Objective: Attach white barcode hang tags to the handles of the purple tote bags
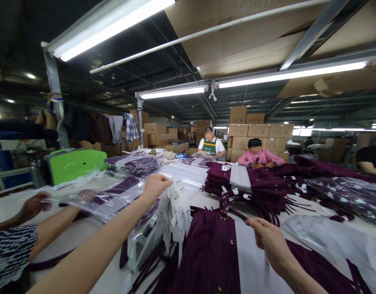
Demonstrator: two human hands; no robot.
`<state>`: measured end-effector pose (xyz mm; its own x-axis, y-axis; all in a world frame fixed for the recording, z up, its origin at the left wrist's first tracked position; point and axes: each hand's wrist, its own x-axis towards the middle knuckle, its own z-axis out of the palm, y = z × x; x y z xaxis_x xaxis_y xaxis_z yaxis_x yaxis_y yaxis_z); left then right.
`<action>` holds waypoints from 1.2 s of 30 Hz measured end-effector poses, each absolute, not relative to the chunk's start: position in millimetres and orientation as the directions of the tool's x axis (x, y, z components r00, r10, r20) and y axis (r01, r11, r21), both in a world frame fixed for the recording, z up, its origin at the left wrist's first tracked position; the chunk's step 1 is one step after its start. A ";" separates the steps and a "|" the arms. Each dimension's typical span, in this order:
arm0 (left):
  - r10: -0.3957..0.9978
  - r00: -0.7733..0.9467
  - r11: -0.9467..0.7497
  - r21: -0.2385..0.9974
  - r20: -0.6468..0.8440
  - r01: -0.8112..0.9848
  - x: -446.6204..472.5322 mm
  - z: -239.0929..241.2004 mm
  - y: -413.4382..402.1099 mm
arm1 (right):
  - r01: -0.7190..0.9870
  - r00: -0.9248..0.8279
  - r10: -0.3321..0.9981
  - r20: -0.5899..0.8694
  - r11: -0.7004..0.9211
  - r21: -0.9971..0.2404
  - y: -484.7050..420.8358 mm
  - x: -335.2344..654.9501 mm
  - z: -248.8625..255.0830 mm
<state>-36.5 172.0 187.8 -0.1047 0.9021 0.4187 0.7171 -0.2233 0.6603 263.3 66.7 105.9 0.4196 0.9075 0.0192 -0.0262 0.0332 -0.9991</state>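
White tags (pixel 177 212) hang in a thick bunch over a pale plastic holder (pixel 142 247), just beside a purple garment (pixel 206 253) with a pale panel. The person's left hand (pixel 155 185) is clamped, thumb to finger, on the top of the bunch; the right hand (pixel 269 237), over the garment, has its fingertips together, though what they grip I cannot tell. Because the tags hang so close, several could pull away at once, and the loose dark cords (pixel 151 263) by the holder might snag. The white table (pixel 200 200) is crowded: a folded purple stack (pixel 261 179) behind, a plastic bag (pixel 337 234) at the right and a green case (pixel 78 165) at the left, where a co-worker in a patterned sleeve (pixel 13 249) handles a clear bag (pixel 105 208). Across the table are two more people, with cardboard boxes (pixel 258 130) behind them and strip lights (pixel 292 75) overhead.
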 end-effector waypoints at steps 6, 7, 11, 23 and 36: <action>0.816 -0.175 -0.264 0.624 0.551 0.736 -22.8 197.5 226.2 | -0.039 0.394 0.916 -0.076 -0.066 -0.997 50.6 264.3 90.9; 0.814 -0.178 -0.255 0.616 0.552 0.745 -19.4 195.4 232.1 | -0.024 0.389 0.918 -0.073 -0.069 -0.997 48.8 266.4 89.3; 0.866 -0.117 -0.212 0.567 0.487 0.796 -9.9 165.6 243.8 | 0.056 0.312 0.948 -0.062 -0.084 -0.995 43.2 273.8 84.0; 0.920 0.223 -0.332 0.336 0.322 0.881 -2.1 130.6 185.0 | 0.411 0.277 0.933 0.231 0.102 -0.906 26.7 253.5 100.4; 0.665 0.747 -0.560 0.678 0.025 0.476 59.4 121.7 92.1 | 0.523 0.215 0.934 0.287 0.138 -0.841 -7.1 263.3 89.7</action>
